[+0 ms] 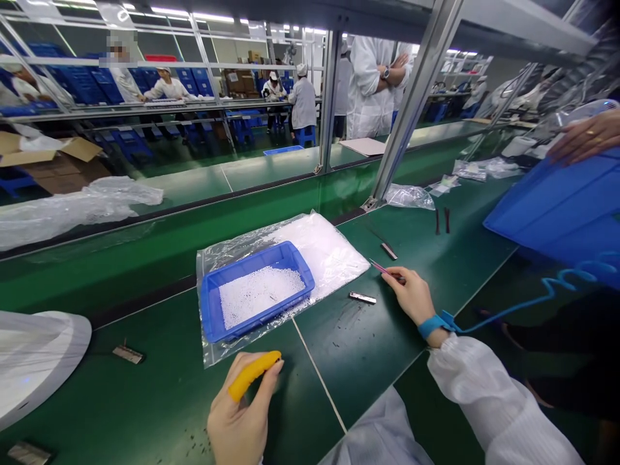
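At the lower centre is my left hand point(242, 400), a yellow finger cot point(252, 376) on its index finger. Its thumb and index tip are pinched together; what lies between them is too small to make out. My right hand point(411, 294), with a blue wrist strap point(436, 325), holds thin pink tweezers point(380, 267) pointing left. A blue tray point(211, 316) of small white beads point(256, 294) sits on a clear bag of white beads point(324, 248). Between the tray and my right hand lies a small metal-coloured part point(362, 298); another point(388, 251) lies farther back.
A white rounded device point(43, 361) stands at the left edge, near a small part point(128, 353). Metal posts point(416, 84) rise behind the bench. At right, another person's hand point(588, 135) rests on a blue bin point(557, 200). A coiled blue cord point(513, 310) runs from my wrist.
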`<move>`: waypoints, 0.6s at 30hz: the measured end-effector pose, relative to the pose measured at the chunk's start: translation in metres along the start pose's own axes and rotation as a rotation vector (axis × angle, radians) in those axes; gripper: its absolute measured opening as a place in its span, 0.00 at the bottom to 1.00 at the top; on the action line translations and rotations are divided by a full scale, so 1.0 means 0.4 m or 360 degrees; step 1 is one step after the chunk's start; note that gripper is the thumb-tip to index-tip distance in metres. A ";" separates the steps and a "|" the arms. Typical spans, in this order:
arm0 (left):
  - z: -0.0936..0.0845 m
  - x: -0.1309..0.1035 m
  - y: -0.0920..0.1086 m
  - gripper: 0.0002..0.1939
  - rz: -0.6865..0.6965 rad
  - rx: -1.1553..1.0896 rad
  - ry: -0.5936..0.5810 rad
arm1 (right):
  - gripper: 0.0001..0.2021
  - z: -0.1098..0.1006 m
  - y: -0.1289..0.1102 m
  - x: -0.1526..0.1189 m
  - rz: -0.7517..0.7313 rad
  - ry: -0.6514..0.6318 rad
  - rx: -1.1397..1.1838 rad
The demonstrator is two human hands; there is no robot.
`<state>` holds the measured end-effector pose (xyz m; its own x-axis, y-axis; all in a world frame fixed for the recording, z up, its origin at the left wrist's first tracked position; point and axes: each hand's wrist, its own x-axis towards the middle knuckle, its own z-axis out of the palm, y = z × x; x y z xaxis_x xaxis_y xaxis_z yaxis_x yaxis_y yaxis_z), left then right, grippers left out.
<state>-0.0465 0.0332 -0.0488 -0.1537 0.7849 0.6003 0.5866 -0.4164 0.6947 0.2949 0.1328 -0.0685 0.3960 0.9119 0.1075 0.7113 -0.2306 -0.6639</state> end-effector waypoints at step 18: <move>-0.002 0.004 0.007 0.07 -0.0073 -0.0001 -0.0060 | 0.21 0.013 -0.046 0.093 -0.0417 -0.0242 -0.0194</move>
<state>-0.0456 0.0328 -0.0456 -0.1507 0.8198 0.5525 0.5789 -0.3798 0.7215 0.2935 0.1728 -0.0561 0.1054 0.9838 0.1451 0.8456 -0.0119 -0.5337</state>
